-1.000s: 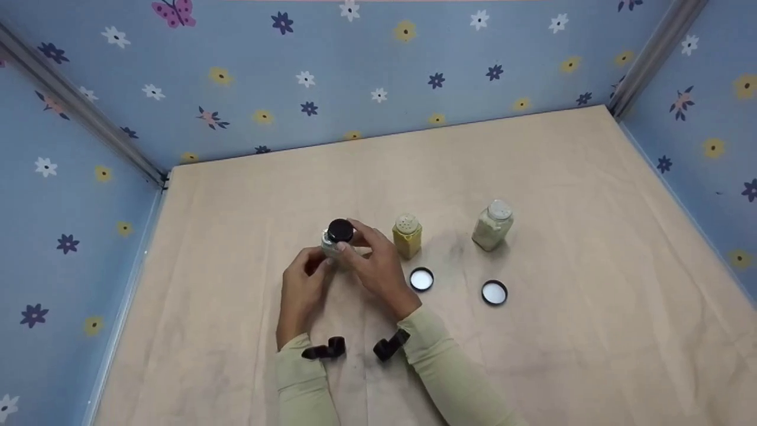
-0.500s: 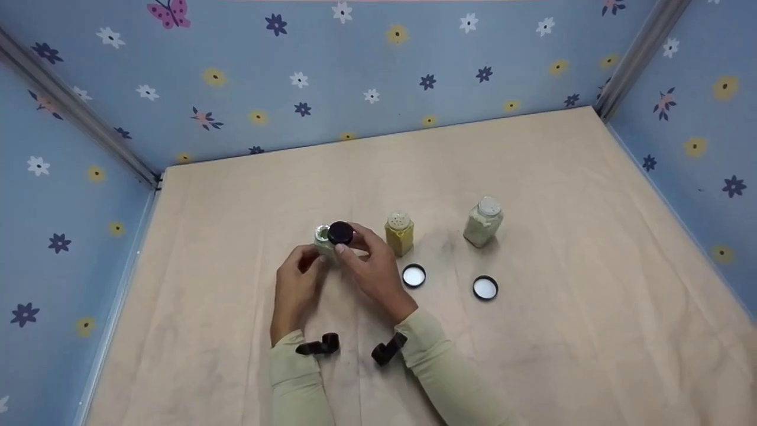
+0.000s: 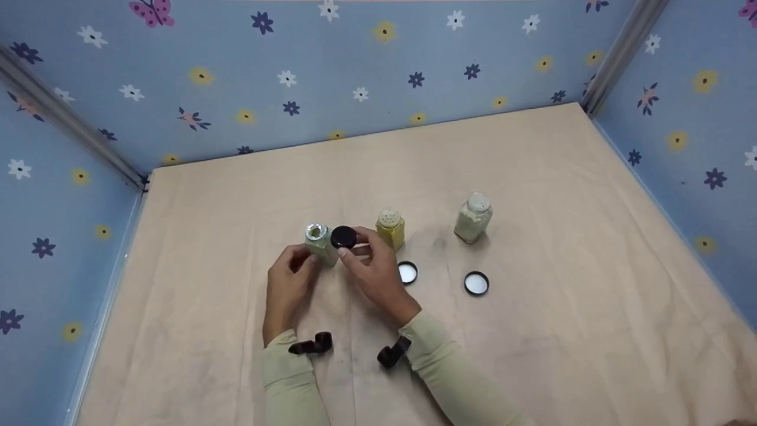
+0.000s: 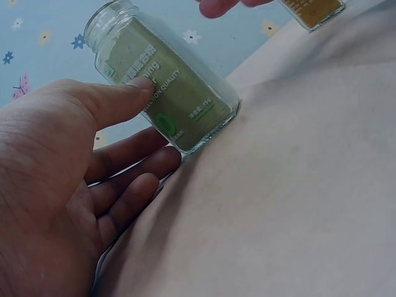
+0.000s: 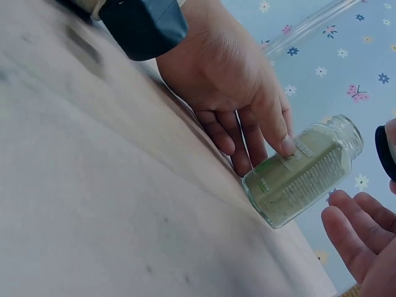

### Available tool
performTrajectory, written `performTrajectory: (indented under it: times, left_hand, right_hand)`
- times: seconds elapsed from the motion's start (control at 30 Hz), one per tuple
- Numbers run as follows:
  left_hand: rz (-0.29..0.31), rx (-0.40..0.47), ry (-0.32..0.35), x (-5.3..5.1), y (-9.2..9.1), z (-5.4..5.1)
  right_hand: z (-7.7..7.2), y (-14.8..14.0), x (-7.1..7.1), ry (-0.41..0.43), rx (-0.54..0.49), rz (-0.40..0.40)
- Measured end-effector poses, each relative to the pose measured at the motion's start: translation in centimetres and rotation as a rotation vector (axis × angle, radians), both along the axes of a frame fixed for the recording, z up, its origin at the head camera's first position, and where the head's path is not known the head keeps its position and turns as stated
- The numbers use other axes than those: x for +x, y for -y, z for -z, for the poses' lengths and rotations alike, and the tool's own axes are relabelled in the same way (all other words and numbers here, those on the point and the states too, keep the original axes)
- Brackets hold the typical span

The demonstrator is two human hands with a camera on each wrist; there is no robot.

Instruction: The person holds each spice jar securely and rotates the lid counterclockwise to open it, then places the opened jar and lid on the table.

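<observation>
In the head view my left hand (image 3: 288, 287) holds a glass spice jar (image 3: 322, 253) upright on the table. The left wrist view shows the jar (image 4: 173, 86) filled with green powder, the thumb on its printed front and fingers behind. Its mouth (image 3: 316, 231) is uncapped, with a silvery rim. Just right of the mouth my right hand (image 3: 378, 269) pinches a black screw cap (image 3: 343, 237) between thumb and fingers, apart from the jar. In the right wrist view that cap (image 5: 387, 153) is partly cut off by the frame edge.
A yellow-powder jar with a perforated shaker top (image 3: 390, 228) stands behind the right hand. Farther right is a pale green-powder shaker jar (image 3: 473, 219). Two black-rimmed caps lie white side up, one cap (image 3: 407, 273) near the right wrist, another cap (image 3: 476, 283) farther right. Floral panels (image 3: 355, 65) enclose the table.
My right hand has drawn the black cap off to the right of the jar's mouth, uncovering it. The left hand keeps its hold on the jar. The head view has shifted slightly.
</observation>
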State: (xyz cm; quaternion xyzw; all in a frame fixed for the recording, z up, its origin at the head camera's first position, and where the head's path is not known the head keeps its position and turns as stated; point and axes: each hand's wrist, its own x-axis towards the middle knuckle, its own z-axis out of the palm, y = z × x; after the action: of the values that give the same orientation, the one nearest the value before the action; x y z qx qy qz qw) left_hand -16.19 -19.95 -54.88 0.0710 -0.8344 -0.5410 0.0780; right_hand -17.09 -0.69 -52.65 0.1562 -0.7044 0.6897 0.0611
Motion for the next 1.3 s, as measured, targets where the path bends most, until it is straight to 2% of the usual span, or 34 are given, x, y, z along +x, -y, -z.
performTrajectory:
  times: [0.47,0.7,0.87,1.1,1.3]
  left_hand:
    - [0.0,-0.014,-0.007,0.1,0.0,0.0]
    - [-0.013,-0.017,0.008,0.2,0.1,0.1]
    - [0.009,0.002,0.021,0.1,-0.1,0.1]
    - [0.019,0.009,-0.002,0.1,0.0,0.1]
    - [0.037,0.044,-0.027,0.3,0.2,0.0]
  right_hand:
    - [0.2,-0.4,1.5,0.018,0.073,-0.018]
    - [0.3,-0.9,1.8,0.06,0.109,-0.033]
    - [0.4,-1.3,2.0,0.09,0.153,-0.043]
    - [0.6,-1.3,2.0,0.038,0.185,-0.053]
    - [0.9,-1.3,2.2,0.014,0.265,-0.087]
